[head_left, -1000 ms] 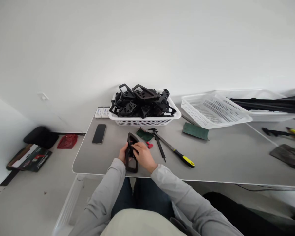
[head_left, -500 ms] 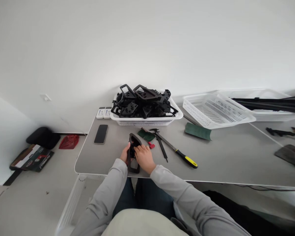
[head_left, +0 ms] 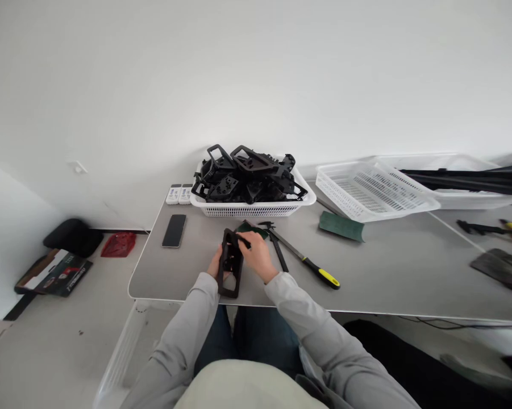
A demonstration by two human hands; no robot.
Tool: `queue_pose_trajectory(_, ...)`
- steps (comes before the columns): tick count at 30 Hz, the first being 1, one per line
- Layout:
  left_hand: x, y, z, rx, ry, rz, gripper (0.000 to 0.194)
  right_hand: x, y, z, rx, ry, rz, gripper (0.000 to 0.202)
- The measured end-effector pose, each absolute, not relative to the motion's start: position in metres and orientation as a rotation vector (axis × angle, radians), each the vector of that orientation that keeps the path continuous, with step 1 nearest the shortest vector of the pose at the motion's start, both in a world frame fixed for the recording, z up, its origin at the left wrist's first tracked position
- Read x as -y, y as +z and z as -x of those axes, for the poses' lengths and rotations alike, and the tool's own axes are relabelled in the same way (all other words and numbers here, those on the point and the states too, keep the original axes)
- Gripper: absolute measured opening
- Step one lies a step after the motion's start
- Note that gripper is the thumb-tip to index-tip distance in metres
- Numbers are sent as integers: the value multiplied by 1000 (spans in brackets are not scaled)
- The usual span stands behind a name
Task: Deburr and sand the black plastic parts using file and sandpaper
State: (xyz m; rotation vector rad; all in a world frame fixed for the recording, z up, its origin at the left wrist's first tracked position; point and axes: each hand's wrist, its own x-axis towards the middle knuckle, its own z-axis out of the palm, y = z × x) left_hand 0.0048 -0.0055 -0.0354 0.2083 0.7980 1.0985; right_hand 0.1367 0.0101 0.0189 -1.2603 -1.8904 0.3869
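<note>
One black frame [head_left: 230,261] held between hands [head_left: 258,254].

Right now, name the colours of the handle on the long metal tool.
The handle is black and yellow, clearest in the head view.

From where I stand, I see someone in pale grey, with a long left sleeve [head_left: 179,339] and a matching right sleeve [head_left: 319,332], both plain, softly wrinkled and creased more deeply toward the elbows. The cloth reaches the wrists, and the left hand [head_left: 214,263] and right hand [head_left: 258,254] are bare. A pale, cream-toned top [head_left: 247,386] covers the front, above dark blue trousers [head_left: 264,334], perhaps denim.
</note>
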Motion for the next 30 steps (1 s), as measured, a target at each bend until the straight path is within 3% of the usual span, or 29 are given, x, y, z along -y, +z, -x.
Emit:
queue_pose_trajectory(5, 5, -36, -6, -794, 1095, -209, 46, -21, 23, -118, 1991, 347, 1243, 30)
queue_pose_trajectory(15, 6, -31, 0, -778, 977, -159, 66, 43, -10, -123, 2250, 759, 1014, 40)
queue_pose_trajectory(23, 4, -41, -4, -790, 1060, -191, 53, 58, -14, -157, 2481, 867, 1076, 42)
queue_pose_trajectory(30, 3, -43, -4, -821, 1156, -230, 45, 14, 2, -176, 2162, 567, 1275, 36)
